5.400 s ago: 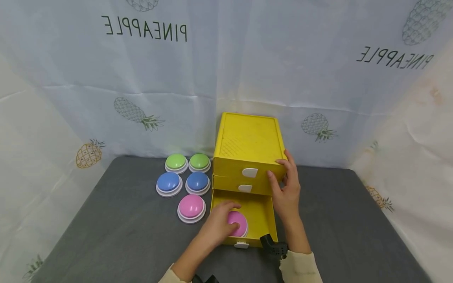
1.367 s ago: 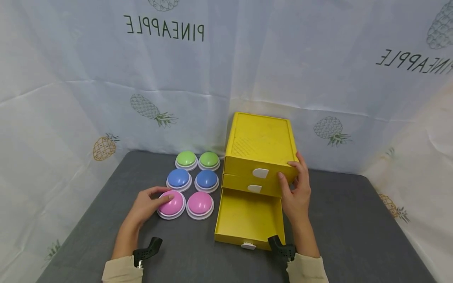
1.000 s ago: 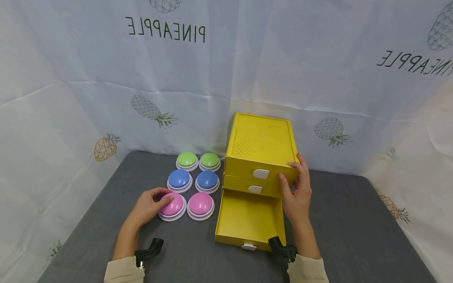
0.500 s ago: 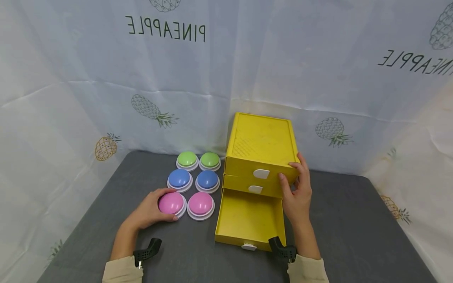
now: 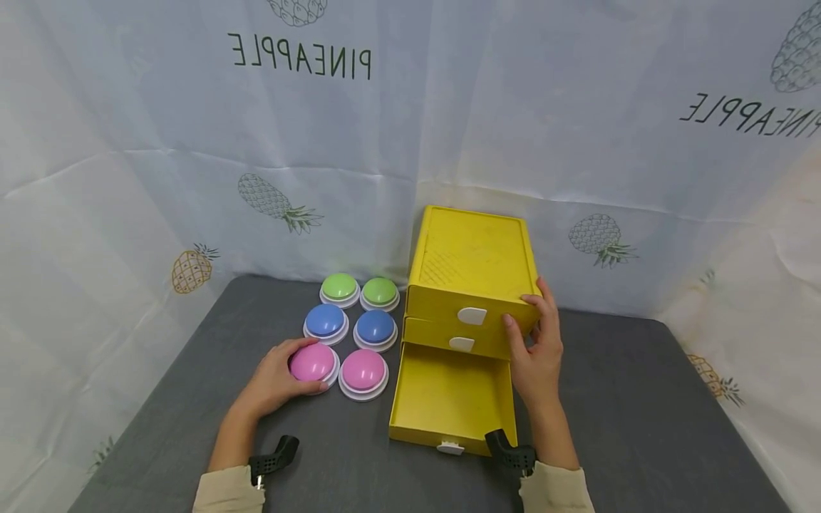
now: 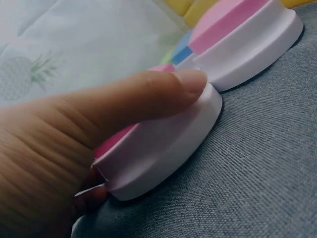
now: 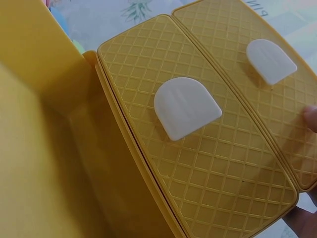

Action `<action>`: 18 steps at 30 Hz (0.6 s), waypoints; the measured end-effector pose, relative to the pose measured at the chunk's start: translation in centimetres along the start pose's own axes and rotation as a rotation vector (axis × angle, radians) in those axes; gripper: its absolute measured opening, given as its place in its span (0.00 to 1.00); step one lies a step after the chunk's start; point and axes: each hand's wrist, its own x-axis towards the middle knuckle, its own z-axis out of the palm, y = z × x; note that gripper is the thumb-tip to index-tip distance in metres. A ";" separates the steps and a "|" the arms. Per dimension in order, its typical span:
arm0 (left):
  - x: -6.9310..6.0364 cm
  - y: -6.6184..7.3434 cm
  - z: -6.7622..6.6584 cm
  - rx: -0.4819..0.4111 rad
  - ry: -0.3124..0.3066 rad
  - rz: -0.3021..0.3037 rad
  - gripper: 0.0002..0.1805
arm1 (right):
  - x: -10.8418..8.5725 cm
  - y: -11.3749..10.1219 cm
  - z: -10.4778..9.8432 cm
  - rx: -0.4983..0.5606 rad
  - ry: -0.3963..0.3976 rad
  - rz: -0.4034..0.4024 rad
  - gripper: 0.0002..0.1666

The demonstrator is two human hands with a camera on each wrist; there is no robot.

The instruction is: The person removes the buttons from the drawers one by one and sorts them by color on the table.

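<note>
On the grey table, my left hand (image 5: 276, 381) grips the left pink push button (image 5: 312, 362) by its white base. The thumb (image 6: 163, 94) lies along the near side of the base, and a finger reaches round the far side. The other pink push button (image 5: 363, 369) sits just to its right, its base close against the held one. My right hand (image 5: 537, 356) holds the front right corner of a yellow drawer cabinet (image 5: 474, 253), thumb on the front face and fingers round the side. The cabinet's bottom drawer (image 5: 452, 392) is pulled out, with nothing inside.
Behind the pink pair stand two blue buttons (image 5: 375, 328) and two green buttons (image 5: 380, 291), in rows left of the cabinet. The upper drawers are closed and have white tabs (image 5: 472, 315). A pineapple-print cloth (image 5: 288, 128) hangs behind the table.
The left hand has carried the pink button out of the drawer to the table's left side. Its thumb has since shifted from the dome to the base's near edge. The right hand keeps its place.
</note>
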 end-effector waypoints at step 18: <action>-0.2 2.2 -0.9 0.053 -0.040 0.018 0.48 | 0.0 -0.3 0.1 0.003 -0.003 -0.014 0.24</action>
